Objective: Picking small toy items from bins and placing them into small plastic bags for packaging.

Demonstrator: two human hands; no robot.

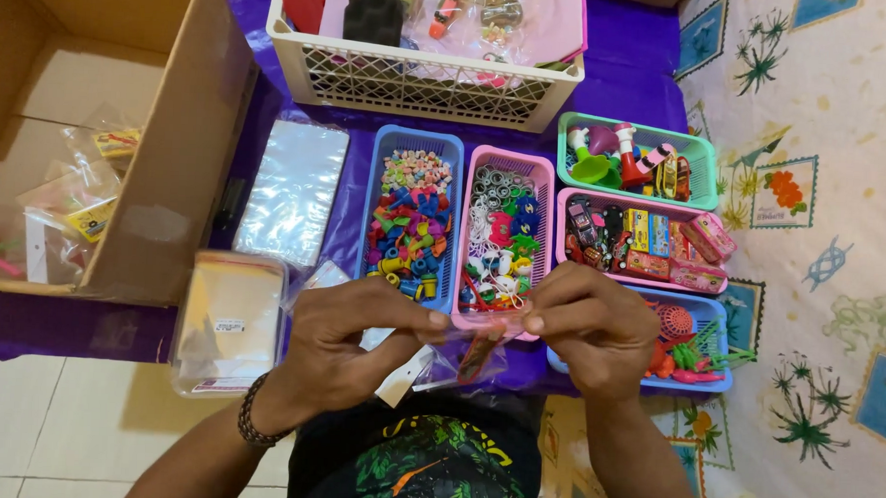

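Both hands meet at the centre, low in the view, and pinch the top edge of 1 small clear plastic bag (pixel 471 350). The left hand (pixel 347 339) grips the bag mouth with thumb and fingertips pressed together; the right hand (pixel 592 328) does the same from the 3 o'clock side. The bag hangs between them and holds already some small items, 1 of them reddish; more I cannot tell.

At 12 o'clock from the hands stand a blue tray (pixel 376 207) of coloured small pieces and a pink tray (pixel 548 199) of rings and little toys. At 2 o'clock are a green tray (pixel 702 155) and another pink tray (pixel 561 234). At 9 o'clock lies a stack of empty clear bags (pixel 229 320), and at 10 o'clock a cardboard box (pixel 176 151) with some packed bags inside.

I judge this bag is filled and now at the closing step; many empty bags remain.
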